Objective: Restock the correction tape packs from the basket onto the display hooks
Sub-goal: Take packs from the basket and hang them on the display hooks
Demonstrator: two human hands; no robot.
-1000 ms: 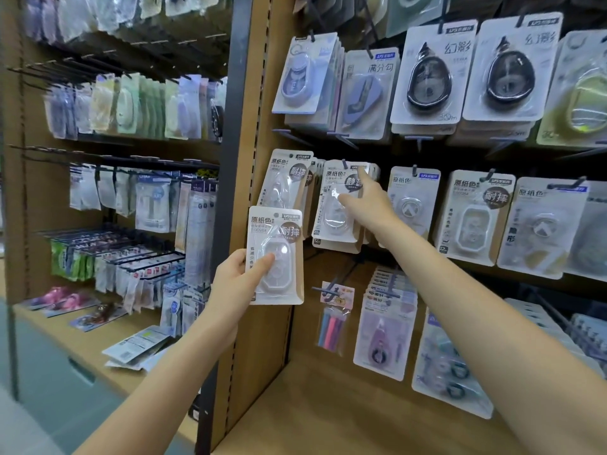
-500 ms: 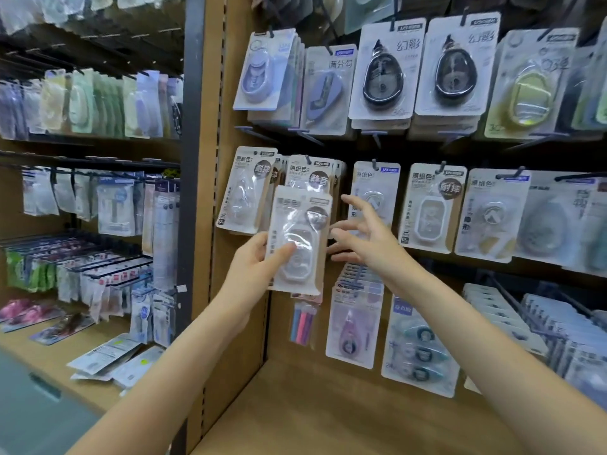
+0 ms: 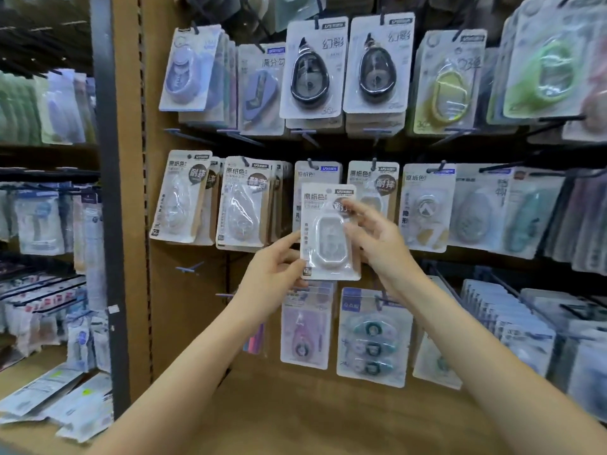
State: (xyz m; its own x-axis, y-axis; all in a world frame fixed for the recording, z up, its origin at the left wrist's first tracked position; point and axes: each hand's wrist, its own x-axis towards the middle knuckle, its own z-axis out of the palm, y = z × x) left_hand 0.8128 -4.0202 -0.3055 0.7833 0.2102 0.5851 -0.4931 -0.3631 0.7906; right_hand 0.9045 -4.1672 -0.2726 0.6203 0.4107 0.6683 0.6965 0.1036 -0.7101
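Two hands on one correction tape pack [image 3: 329, 232], upright in front of the middle row of display hooks. Left hand [image 3: 274, 280] pinching the lower left edge of the card, thumb on the front. Right hand [image 3: 377, 237] at the right edge, fingers curled, fingertips [image 3: 348, 207] touching the card beside the brown label near the top. Clear blister with a white dispenser facing the camera. Directly behind, partly hidden: two hung packs with beige cards [image 3: 372, 182] on adjacent pegs. Left of these, two fuller pegs of similar packs [image 3: 243, 201]. Above, a row with black teardrop dispensers [image 3: 312, 68]. Below, a lilac dispenser pack [image 3: 305, 326] and a three-dispenser pack [image 3: 372, 338]. Wooden shelf [image 3: 295, 418] at the bottom.
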